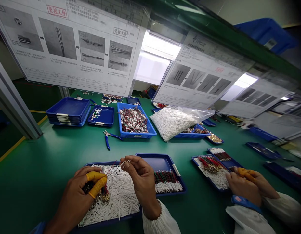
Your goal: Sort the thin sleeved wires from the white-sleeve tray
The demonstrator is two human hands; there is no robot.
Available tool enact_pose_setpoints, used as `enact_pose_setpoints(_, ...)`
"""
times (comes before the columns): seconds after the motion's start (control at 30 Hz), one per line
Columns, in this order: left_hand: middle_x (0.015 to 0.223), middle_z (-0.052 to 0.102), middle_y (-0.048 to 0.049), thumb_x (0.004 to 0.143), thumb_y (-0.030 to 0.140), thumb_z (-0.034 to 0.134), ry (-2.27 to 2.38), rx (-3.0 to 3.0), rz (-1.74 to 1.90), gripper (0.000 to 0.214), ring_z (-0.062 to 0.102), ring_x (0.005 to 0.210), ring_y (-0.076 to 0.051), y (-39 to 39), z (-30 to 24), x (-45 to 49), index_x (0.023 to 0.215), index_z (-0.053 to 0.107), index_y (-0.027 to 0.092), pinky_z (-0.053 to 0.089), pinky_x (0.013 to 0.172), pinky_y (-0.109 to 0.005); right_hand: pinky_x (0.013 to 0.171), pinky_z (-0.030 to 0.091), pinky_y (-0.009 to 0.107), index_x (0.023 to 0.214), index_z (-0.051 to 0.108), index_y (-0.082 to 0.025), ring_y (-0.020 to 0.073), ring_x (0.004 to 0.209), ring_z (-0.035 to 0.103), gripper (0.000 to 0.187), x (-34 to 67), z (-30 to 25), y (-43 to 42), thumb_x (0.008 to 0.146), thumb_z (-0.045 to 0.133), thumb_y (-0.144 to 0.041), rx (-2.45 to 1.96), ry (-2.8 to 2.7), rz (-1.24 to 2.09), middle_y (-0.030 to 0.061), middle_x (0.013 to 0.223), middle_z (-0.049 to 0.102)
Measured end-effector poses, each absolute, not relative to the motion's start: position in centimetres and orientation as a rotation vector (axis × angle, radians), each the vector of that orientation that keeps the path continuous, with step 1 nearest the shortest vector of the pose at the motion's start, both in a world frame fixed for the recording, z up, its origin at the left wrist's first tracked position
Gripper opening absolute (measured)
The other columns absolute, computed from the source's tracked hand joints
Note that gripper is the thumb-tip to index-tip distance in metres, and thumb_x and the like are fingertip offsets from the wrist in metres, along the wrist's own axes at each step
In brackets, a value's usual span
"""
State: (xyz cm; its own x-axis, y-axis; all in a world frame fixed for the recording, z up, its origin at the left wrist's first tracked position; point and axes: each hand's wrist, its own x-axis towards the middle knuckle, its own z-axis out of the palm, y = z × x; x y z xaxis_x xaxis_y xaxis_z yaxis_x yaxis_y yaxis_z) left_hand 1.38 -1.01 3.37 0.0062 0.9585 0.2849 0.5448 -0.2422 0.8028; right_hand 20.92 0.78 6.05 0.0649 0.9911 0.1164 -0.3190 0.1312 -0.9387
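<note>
While the left hand [73,203], in yellow finger cots [97,183], gripped a bundle of wires [103,195], the right hand [140,180] pinched what looked like a thin white sleeve [124,163], its long axis aimed left at the bundle.

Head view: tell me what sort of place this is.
Most likely a wire-assembly workshop: work-instruction sheets hang above a green workbench, a blue tray holds a heap of thin red-and-green wires, and blue-handled pliers lie nearby.
</note>
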Motion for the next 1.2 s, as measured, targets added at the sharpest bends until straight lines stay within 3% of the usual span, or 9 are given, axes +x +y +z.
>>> enact_pose_setpoints(0.37, 0.101, 0.077, -0.0053, 0.082, 0.057, 0.065, 1.536, 1.957, 1.122, 0.029, 0.069, 0.103, -0.028, -1.1, 3.0, 1.3, 0.079, 0.08, 0.032, 0.059, 0.088, -0.044, 0.081, 0.062, 0.035, 0.094, 0.075, -0.02, 0.0208, 0.084, 0.075, 0.02, 20.8, 6.0, 0.7, 0.079, 0.084, -0.031, -0.9, -0.867, 1.19, 0.006, 0.091, 0.08)
enact_pose_setpoints(1.03, 0.103, 0.077, -0.004, 0.082, 0.05, 0.069, 1.484, 2.127, 1.097, 0.019, 0.07, 0.102, -0.03, -1.3, 2.9, 1.3, 0.085, 0.079, 0.034, 0.058, 0.089, -0.05, 0.077, 0.062, 0.037, 0.09, 0.075, -0.019, 0.0219, 0.081, 0.075, 0.022, 19.8, 6.2, 0.3, 0.077, 0.086, -0.033, -0.874, -0.837, 1.199, 0.0064, 0.088, 0.08)
enact_pose_setpoints(1.2, 0.102, 0.077, -0.0044, 0.084, 0.05, 0.067, 1.483, 2.131, 1.118, 0.021, 0.07, 0.101, -0.029, -1.3, 2.8, 1.3, 0.082, 0.079, 0.033, 0.058, 0.088, -0.047, 0.077, 0.063, 0.037, 0.089, 0.075, -0.019, 0.0222, 0.081, 0.076, 0.024, 19.8, 6.2, 0.4, 0.075, 0.087, -0.034, -0.881, -0.827, 1.204, 0.0067, 0.088, 0.08)
